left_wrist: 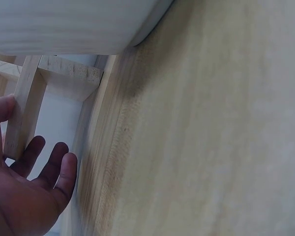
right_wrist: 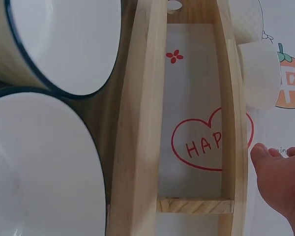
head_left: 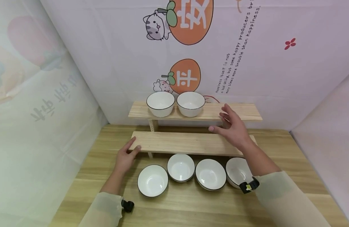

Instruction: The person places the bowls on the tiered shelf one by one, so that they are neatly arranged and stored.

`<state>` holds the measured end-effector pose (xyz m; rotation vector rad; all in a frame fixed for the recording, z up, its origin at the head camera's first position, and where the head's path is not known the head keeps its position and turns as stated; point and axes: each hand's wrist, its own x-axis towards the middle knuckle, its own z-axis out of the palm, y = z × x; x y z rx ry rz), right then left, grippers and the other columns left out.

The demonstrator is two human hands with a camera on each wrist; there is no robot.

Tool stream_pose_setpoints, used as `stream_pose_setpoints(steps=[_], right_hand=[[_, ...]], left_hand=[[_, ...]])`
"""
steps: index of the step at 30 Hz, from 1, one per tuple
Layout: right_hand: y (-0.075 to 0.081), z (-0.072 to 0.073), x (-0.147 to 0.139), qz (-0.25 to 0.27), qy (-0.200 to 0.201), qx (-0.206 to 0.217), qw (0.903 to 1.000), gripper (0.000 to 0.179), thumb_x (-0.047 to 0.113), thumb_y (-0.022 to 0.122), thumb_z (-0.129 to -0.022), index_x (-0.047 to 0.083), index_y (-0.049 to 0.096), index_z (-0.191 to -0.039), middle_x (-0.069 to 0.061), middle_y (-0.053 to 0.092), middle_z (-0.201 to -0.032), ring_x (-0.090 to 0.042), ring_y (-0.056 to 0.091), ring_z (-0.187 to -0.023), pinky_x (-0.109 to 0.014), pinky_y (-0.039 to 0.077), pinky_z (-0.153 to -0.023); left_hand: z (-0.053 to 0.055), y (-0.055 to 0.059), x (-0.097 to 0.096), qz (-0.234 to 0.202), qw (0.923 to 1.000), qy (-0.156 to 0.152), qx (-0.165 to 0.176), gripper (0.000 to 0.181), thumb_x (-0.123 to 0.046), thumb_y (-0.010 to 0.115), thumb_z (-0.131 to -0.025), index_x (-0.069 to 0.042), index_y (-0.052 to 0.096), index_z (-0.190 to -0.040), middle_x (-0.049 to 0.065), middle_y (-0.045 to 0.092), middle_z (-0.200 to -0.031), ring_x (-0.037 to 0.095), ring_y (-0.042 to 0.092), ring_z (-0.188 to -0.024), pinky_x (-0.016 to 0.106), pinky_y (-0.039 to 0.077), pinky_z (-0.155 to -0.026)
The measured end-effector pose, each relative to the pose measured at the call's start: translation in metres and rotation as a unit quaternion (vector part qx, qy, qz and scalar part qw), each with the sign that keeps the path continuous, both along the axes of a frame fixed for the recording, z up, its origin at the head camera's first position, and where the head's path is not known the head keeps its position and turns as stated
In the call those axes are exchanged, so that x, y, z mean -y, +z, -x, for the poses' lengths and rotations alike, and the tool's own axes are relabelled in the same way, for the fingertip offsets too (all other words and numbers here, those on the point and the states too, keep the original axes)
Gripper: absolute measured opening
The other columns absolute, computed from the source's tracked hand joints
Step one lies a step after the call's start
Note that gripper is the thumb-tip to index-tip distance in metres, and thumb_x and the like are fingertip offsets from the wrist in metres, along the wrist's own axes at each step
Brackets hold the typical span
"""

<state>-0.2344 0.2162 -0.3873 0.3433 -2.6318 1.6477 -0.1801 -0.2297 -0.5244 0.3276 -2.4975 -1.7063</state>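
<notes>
So the left hand (head_left: 126,157) pinches the lower wooden plank (head_left: 185,143) by its left end, and I reckon a careless tug could shake the two white bowls (head_left: 161,105) off the upper plank (head_left: 245,110); the right hand (head_left: 234,127) hovers near that one, spread and empty. Underneath there's wood-grain tabletop (head_left: 191,208), with a printed white backdrop (head_left: 129,56).

Two round white dark-rimmed bowls (head_left: 161,104) stand side by side, mostly on the left half of the long pale-wood upper shelf (head_left: 249,111), before the white printed backdrop (head_left: 265,72). The long pale-wood lower shelf (head_left: 177,142) runs in front, and nearer still, four more round white dark-rimmed bowls (head_left: 181,167) form a row on the brown wood-grain table (head_left: 185,209).
</notes>
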Motion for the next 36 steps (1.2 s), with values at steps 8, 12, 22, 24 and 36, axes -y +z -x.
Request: stream_pose_setpoints(steps=[8,12,22,24,36], right_hand=[[-0.007,-0.011,-0.015,-0.009,-0.005,0.0,1.0,0.118,0.04,0.088,-0.085,0.023,0.006,-0.169,-0.003,0.023,-0.171,-0.027,0.032,-0.153,-0.047,0.032,-0.121],[-0.009,-0.018,-0.022,-0.009,-0.007,0.012,0.9999,0.117,0.04,0.087,-0.086,0.023,0.006,-0.169,-0.001,0.023,-0.171,-0.026,0.03,-0.154,-0.047,0.031,-0.122],[-0.023,-0.033,-0.033,-0.043,0.01,-0.011,0.999,0.117,0.038,0.088,-0.085,0.017,0.008,-0.168,-0.011,0.027,-0.169,-0.041,0.032,-0.151,-0.055,0.031,-0.12],[-0.028,-0.036,-0.035,-0.051,0.016,-0.015,0.9984,0.117,0.038,0.088,-0.085,0.017,0.008,-0.168,-0.014,0.026,-0.169,-0.043,0.032,-0.151,-0.056,0.031,-0.119],[-0.049,-0.054,-0.044,-0.064,0.027,-0.025,0.9973,0.119,0.033,0.091,-0.082,0.015,0.011,-0.168,-0.018,0.029,-0.167,-0.038,0.03,-0.152,-0.05,0.03,-0.119]], left_hand=[[-0.001,0.001,-0.001,-0.003,1.0,0.006,-0.001,0.067,-0.051,0.074,-0.095,-0.03,0.051,-0.155,0.006,0.038,-0.165,0.027,0.039,-0.146,0.047,0.041,-0.113],[0.0,0.0,0.0,-0.008,1.0,0.004,-0.002,0.067,-0.051,0.074,-0.095,-0.03,0.052,-0.154,0.004,0.038,-0.165,0.025,0.037,-0.148,0.046,0.041,-0.113],[0.001,0.0,0.0,-0.012,0.9999,0.004,-0.002,0.068,-0.052,0.074,-0.094,-0.03,0.052,-0.154,0.005,0.038,-0.165,0.026,0.029,-0.154,0.046,0.036,-0.118],[0.0,-0.001,0.0,-0.007,1.0,0.004,-0.002,0.068,-0.053,0.074,-0.094,-0.03,0.052,-0.154,0.005,0.038,-0.165,0.027,0.029,-0.154,0.047,0.035,-0.119],[-0.001,0.001,0.0,-0.002,1.0,0.007,0.002,0.067,-0.053,0.074,-0.094,-0.032,0.052,-0.154,0.005,0.038,-0.165,0.028,0.03,-0.153,0.048,0.036,-0.119]])
